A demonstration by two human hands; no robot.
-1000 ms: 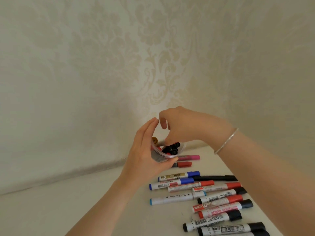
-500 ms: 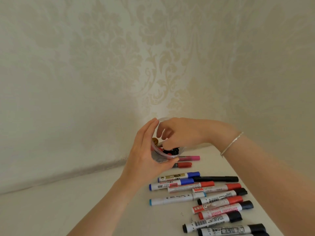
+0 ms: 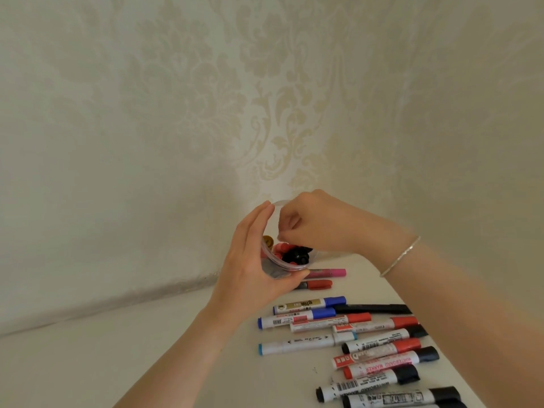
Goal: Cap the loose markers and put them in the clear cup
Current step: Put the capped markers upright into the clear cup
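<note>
My left hand [image 3: 250, 260] grips the clear cup [image 3: 272, 265] from its left side, thumb under the lower rim. The cup is lifted and tipped so its mouth faces me. Red and black marker caps [image 3: 294, 254] show inside it. Over the cup's mouth hovers my right hand [image 3: 318, 225], its curled fingers reaching down just inside the upper rim; whether they hold anything is hidden. Several capped markers [image 3: 353, 340] in blue, red and black lie side by side on the white table [image 3: 147, 348] below the cup.
A pink marker [image 3: 326, 272] and a short red marker [image 3: 318, 285] lie just behind the row, under the cup. The patterned wall [image 3: 176, 142] stands close behind the table. A thin bracelet [image 3: 403, 254] circles my right wrist.
My right hand has dropped from above the cup down to its mouth, and its fingers have curled in. My left hand keeps the cup in the same place.
</note>
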